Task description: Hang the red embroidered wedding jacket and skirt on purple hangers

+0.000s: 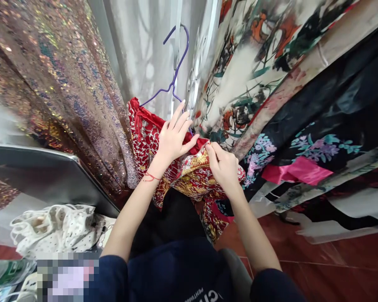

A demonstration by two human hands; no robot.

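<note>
A red garment with gold embroidery [148, 138] hangs on a purple wire hanger [178, 63] in front of me. My left hand [173, 136] rests on the garment's top edge, thumb pressed against the red cloth and fingers stretched up toward the hanger. My right hand [223, 167] is closed in a pinch on a bunched gold-patterned fold of the same garment, just right of the left hand. A thin red string circles my left wrist.
A brown sequined fabric [56, 84] hangs at the left, white curtain [141, 46] behind. Floral printed cloths [248, 63] and a black flowered one [327, 126] hang at the right. A white dotted cloth [56, 226] lies lower left beside a dark slanted panel [47, 176]. Red floor tiles [334, 268] show below.
</note>
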